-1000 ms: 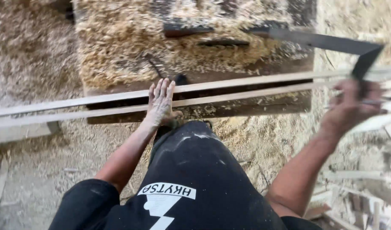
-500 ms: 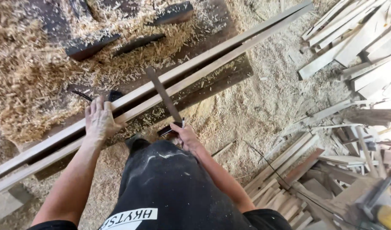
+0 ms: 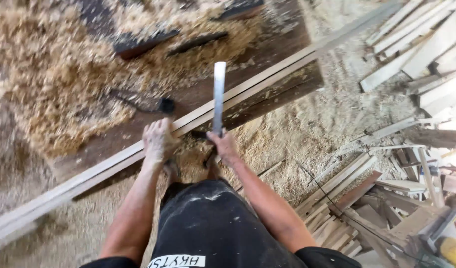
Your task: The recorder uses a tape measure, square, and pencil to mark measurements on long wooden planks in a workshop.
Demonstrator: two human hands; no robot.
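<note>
The left hand [image 3: 158, 140] presses flat, fingers spread, on the long slats [image 3: 248, 92] crossing the dark surface [image 3: 282, 47]. The right hand [image 3: 223, 146] is clamped on a metal square [image 3: 218, 94] standing across them.

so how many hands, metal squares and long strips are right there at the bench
hands: 2, left hand and right hand
metal square: 1, metal square in the right hand
long wooden strips: 2, long wooden strips lying side by side
total: 5

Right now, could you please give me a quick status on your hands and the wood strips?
Left hand pressing flat on the long wood strips. Right hand gripping a metal square laid across them. Sawdust pile beyond; nothing blocking.
</note>
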